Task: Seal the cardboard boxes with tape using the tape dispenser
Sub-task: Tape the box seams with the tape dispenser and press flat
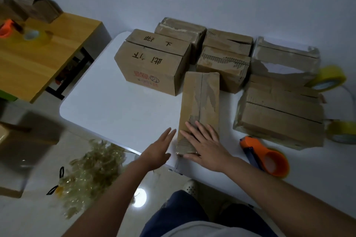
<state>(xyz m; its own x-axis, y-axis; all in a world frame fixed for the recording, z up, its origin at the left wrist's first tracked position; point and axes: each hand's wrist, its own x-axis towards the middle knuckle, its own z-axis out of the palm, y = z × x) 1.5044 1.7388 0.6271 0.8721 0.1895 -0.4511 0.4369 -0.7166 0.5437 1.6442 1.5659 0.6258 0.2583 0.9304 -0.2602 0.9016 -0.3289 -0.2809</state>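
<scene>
Narrow cardboard box (199, 105): lies lengthwise on the white table (107, 105), its near end at the table's front edge, centre seam running away from the person.

Head view, items in order:

- Right hand (206, 145): laid flat on the box's near end, fingers (194, 129) straight and slightly spread across the seam. Judged to be holding the flaps down and steadying the box for taping.
- Left hand (159, 148): fingers straight and nearly together, tips just beside the box's left wall; whether they touch it cannot be told. Holds nothing. Probably placed to square or brace the box from the side.
- Tape dispenser (264, 156): orange, lying on the table just to the right of the right wrist, untouched; kept within easy reach of that hand.
- Other cardboard boxes (154, 63): grouped beyond the fingertips toward the wall, several with open-looking seams and torn surfaces, apparently awaiting tape.
- Yellow tape rolls (330, 78): at the far right, well apart from both hands; spares, presumably.
- Heap of used clear tape (94, 171): on the floor, below and left of the left hand.
- Wooden table (38, 53): far left, bearing a second orange dispenser (6, 28), blurred.
</scene>
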